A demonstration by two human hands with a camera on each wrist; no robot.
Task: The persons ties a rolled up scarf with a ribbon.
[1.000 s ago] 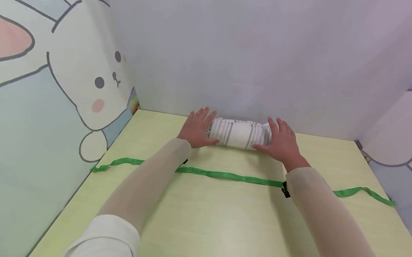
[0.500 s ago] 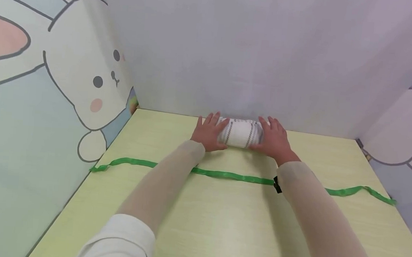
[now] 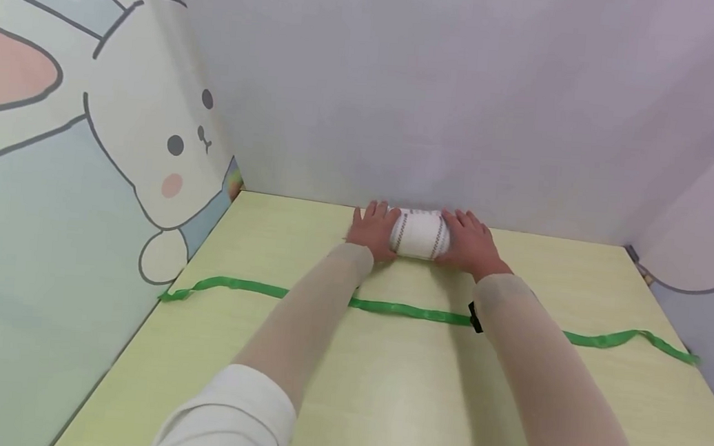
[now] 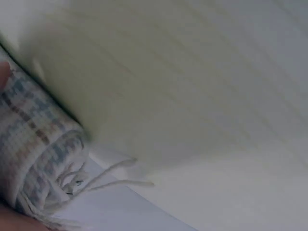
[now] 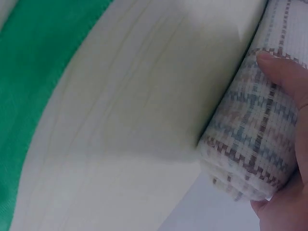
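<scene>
the left hand [image 3: 373, 236] and right hand [image 3: 472, 247] are gripping opposite ends of the striped cloth roll [image 3: 420, 234], which is lying by the rear edge of the table [image 3: 396, 371], where pressing evenly is probably best for holding its coil snug.

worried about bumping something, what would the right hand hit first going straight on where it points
Probably the pale back wall: in the head view, the right hand grips the rolled cloth and points forward at it. Depth is unclear, so hand and wall may already touch.
</scene>
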